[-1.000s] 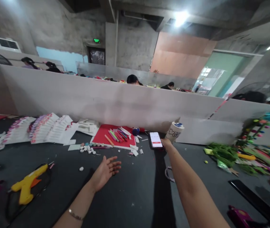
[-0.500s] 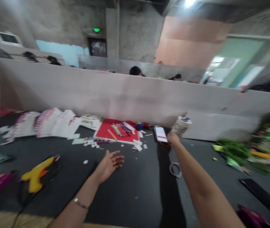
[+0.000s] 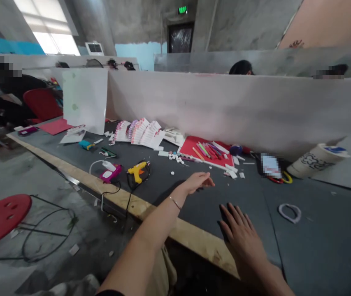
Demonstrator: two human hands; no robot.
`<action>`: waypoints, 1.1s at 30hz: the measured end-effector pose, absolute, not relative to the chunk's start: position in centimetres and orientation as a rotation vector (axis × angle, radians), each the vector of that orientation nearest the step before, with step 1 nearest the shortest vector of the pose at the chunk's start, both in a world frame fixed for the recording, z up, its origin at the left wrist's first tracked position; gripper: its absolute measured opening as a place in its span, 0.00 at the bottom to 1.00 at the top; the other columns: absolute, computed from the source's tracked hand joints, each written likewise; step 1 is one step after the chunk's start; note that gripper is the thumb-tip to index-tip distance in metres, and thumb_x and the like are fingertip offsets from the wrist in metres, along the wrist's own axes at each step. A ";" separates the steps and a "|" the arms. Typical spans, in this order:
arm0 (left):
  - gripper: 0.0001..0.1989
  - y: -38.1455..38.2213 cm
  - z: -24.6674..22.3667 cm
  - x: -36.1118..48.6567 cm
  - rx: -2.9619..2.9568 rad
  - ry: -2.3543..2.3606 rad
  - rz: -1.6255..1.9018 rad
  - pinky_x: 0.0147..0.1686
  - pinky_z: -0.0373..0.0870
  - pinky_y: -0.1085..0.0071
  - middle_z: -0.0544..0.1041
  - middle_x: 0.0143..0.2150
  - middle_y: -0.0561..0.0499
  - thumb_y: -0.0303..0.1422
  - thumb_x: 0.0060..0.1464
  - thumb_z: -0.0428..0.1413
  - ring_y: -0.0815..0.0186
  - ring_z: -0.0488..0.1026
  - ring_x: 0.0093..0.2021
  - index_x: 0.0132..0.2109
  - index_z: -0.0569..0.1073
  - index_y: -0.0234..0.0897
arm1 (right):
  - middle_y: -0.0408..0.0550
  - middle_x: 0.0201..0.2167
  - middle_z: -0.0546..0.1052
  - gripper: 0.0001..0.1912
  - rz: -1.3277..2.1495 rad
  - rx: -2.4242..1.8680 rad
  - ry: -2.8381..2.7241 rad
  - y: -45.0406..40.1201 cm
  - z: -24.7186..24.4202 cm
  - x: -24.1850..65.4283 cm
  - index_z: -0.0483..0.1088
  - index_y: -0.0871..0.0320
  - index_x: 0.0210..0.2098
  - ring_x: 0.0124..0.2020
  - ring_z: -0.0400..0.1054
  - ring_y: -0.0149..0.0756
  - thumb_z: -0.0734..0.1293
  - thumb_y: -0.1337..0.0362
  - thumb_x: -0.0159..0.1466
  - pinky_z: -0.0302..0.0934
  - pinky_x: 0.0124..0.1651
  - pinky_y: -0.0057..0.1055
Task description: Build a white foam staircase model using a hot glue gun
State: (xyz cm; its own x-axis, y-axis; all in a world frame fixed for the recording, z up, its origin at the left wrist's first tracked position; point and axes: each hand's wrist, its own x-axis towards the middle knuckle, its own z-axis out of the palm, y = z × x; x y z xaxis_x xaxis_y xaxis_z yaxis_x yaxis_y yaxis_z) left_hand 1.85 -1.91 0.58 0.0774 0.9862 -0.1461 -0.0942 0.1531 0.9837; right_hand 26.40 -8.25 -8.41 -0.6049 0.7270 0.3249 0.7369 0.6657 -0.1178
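My left hand (image 3: 197, 183) hovers over the dark table, palm down with its fingers apart, holding nothing. Nearest to it are a red sheet (image 3: 190, 144) with several coloured pens (image 3: 208, 149) on it and small white pieces (image 3: 177, 157). My right hand (image 3: 242, 230) is empty near the table's front edge, its fingers spread. To its right lies a pale ring (image 3: 289, 213). Farther back are a phone (image 3: 270, 165) with a lit screen and a patterned white cylinder (image 3: 316, 161). A yellow glue gun (image 3: 137, 172) lies left of my left hand.
A purple glue gun (image 3: 111, 172) with cables lies near the table's wooden edge (image 3: 206, 246). Fanned printed papers (image 3: 144, 132) stand by the white partition (image 3: 175, 98). A red stool (image 3: 4, 220) is on the floor at left, and a person sits beyond.
The view has turned left, showing the floor, stool and window. My right hand has left the area by the phone and cylinder and come back near the front edge, opened.
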 end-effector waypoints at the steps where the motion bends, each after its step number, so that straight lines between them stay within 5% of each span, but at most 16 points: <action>1: 0.25 -2.7 1.1 1.3 1.115 1.187 1.082 0.57 0.64 0.57 0.80 0.39 0.41 0.54 0.57 0.52 0.57 0.75 0.48 0.35 0.73 0.33 | 0.54 0.67 0.62 0.27 -0.054 -1.179 -2.550 -8.8 -7.9 26.2 0.60 0.54 0.66 0.69 0.51 0.52 0.54 0.56 0.70 0.49 0.66 0.54; 3: 0.20 -5.2 1.7 0.3 1.219 1.270 1.061 0.63 0.56 0.55 0.79 0.48 0.42 0.50 0.53 0.59 0.53 0.70 0.57 0.39 0.76 0.35 | 0.55 0.67 0.62 0.27 -0.064 -1.244 -2.547 -9.1 -6.8 26.0 0.60 0.56 0.66 0.69 0.51 0.51 0.54 0.56 0.70 0.48 0.66 0.52; 5: 0.20 -8.7 1.3 -0.4 1.288 1.360 1.048 0.68 0.42 0.53 0.69 0.63 0.41 0.45 0.52 0.62 0.50 0.54 0.69 0.48 0.76 0.38 | 0.56 0.66 0.63 0.27 -0.050 -1.305 -2.537 -9.0 -5.8 25.8 0.61 0.57 0.65 0.69 0.51 0.50 0.54 0.54 0.70 0.47 0.67 0.51; 7: 0.24 -12.4 0.2 -0.3 1.508 1.632 0.948 0.69 0.30 0.49 0.57 0.71 0.41 0.44 0.58 0.57 0.49 0.40 0.73 0.58 0.72 0.38 | 0.56 0.68 0.62 0.28 -0.013 -1.319 -2.562 -9.0 -5.0 25.7 0.60 0.58 0.66 0.70 0.50 0.49 0.55 0.54 0.70 0.45 0.68 0.49; 9: 0.27 -15.3 -1.0 0.3 1.783 1.872 0.742 0.68 0.26 0.46 0.53 0.73 0.41 0.44 0.62 0.51 0.49 0.39 0.74 0.64 0.66 0.38 | 0.55 0.68 0.61 0.27 0.016 -1.361 -2.551 -9.0 -4.5 25.6 0.60 0.57 0.66 0.70 0.50 0.49 0.55 0.54 0.70 0.43 0.68 0.49; 19: 0.31 -16.2 -1.6 1.9 2.189 2.110 0.400 0.68 0.37 0.46 0.52 0.73 0.38 0.46 0.66 0.42 0.49 0.43 0.73 0.69 0.57 0.34 | 0.60 0.68 0.60 0.27 0.290 -1.373 -2.432 -8.6 -3.9 25.5 0.61 0.60 0.65 0.70 0.47 0.52 0.59 0.56 0.70 0.38 0.69 0.52; 26: 0.32 -15.6 -1.2 1.2 2.169 2.168 0.404 0.68 0.41 0.47 0.56 0.71 0.33 0.46 0.65 0.42 0.48 0.47 0.72 0.68 0.60 0.28 | 0.56 0.64 0.66 0.22 0.271 -1.300 -2.347 -7.8 -2.2 24.4 0.66 0.57 0.59 0.65 0.56 0.46 0.61 0.58 0.68 0.47 0.67 0.47; 30: 0.32 -15.3 -1.2 0.8 2.188 2.167 0.377 0.67 0.44 0.45 0.59 0.69 0.32 0.46 0.64 0.42 0.47 0.49 0.72 0.66 0.62 0.26 | 0.56 0.51 0.75 0.16 0.254 -1.287 -2.266 -10.5 -1.8 26.1 0.71 0.59 0.50 0.54 0.66 0.41 0.56 0.63 0.70 0.58 0.58 0.38; 33: 0.32 -15.1 -1.5 0.4 2.248 2.200 0.389 0.66 0.45 0.44 0.60 0.68 0.31 0.45 0.64 0.41 0.46 0.50 0.71 0.65 0.63 0.25 | 0.53 0.31 0.76 0.17 0.251 -1.369 -2.213 -17.0 -3.9 29.5 0.73 0.57 0.32 0.37 0.70 0.41 0.55 0.65 0.69 0.64 0.44 0.37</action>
